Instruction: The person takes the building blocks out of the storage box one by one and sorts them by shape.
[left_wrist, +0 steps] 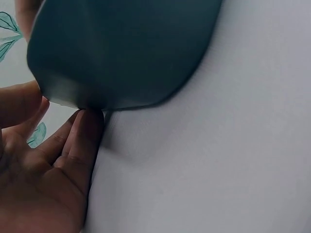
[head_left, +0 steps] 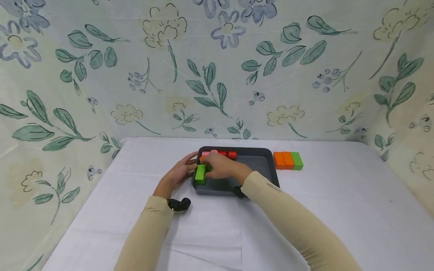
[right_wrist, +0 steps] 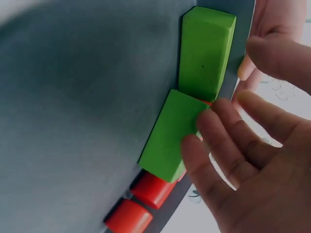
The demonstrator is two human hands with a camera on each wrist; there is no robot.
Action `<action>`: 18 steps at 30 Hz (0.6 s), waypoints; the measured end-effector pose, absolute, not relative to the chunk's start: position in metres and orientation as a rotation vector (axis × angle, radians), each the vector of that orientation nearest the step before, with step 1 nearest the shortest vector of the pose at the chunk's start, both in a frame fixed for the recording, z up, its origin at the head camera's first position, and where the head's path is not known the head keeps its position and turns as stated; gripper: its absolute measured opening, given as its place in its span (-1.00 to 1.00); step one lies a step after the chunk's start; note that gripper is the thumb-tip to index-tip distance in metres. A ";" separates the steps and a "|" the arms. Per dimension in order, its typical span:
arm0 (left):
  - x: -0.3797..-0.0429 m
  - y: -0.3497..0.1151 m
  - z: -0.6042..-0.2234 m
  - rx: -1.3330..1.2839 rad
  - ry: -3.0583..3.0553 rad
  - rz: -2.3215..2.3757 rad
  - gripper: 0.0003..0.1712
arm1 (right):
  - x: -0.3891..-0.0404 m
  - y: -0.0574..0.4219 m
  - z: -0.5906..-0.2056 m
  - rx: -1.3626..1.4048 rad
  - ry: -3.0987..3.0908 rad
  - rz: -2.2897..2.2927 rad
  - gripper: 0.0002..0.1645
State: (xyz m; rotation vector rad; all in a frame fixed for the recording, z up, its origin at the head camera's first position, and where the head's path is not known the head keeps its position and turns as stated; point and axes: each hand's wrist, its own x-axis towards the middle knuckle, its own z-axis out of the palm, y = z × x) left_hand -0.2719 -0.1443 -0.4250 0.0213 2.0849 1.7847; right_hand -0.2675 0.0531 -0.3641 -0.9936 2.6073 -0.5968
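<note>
A dark grey tray [head_left: 251, 169] lies on the table. My left hand [head_left: 179, 174] rests against its left side, its fingertips touching the outer wall in the left wrist view. Inside the tray, my right hand [head_left: 222, 166] reaches to the left end. A green block [head_left: 200, 174] sits by the left wall. In the right wrist view, extended right fingertips touch one side of a second green block [right_wrist: 172, 136], the thumb apart from it. Red cylinders [head_left: 232, 155] and pink pieces [head_left: 205, 153] line the far wall, partly hidden by the right hand. An orange piece [head_left: 201, 159] shows beside it.
Right of the tray, two orange blocks [head_left: 283, 160] and a green block [head_left: 297, 161] stand side by side on the white tablecloth [head_left: 339, 195]. Behind hangs a floral cloth [head_left: 217, 75]. Black wrist devices [head_left: 179, 204] sit on both wrists.
</note>
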 end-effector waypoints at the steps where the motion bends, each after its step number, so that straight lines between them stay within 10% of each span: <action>1: -0.272 -0.144 -0.425 0.019 2.083 1.790 -0.32 | -0.267 0.051 -0.364 -0.995 2.609 -0.568 -0.46; 18: -0.272 -0.145 -0.426 0.025 2.079 1.806 -0.31 | -0.263 0.026 -0.367 -0.785 2.753 -0.248 -0.35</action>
